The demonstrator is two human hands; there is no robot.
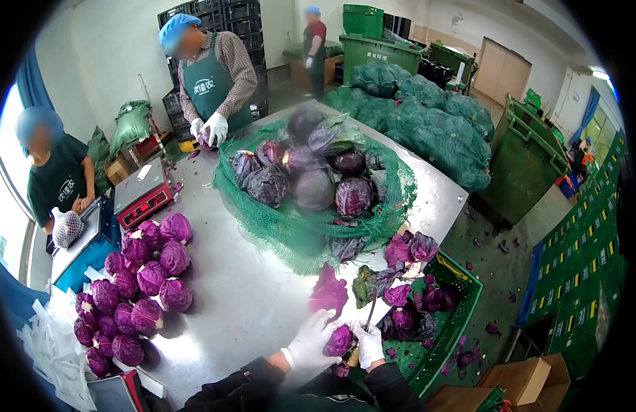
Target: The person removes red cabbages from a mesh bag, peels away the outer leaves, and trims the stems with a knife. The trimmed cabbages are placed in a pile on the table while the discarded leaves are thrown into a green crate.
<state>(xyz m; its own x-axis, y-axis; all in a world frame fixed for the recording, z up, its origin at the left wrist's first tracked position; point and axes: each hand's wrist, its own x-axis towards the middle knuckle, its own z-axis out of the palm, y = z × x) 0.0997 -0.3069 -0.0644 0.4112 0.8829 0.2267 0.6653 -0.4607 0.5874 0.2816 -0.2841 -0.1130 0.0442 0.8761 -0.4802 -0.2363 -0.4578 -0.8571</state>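
My left hand (309,345), in a white glove, is closed around the left side of a small purple cabbage (338,341) near the table's front edge. Just to the right, my gloved right hand (369,345) is wrapped round the handle of a knife (372,310), its blade pointing up and away from me. Loose purple leaves (328,292) lie beyond my left hand. Farther off, a green net (283,240) lies open around several dark cabbages (267,185). Trimmed cabbages (147,316) are piled at the left.
A green crate (462,275) with cabbages and leaves adjoins the table's right edge. Red scales (142,192) stand at the left. Two co-workers (218,79) (57,165) are at the table's far and left sides. Full net sacks (428,127) lie beyond it.
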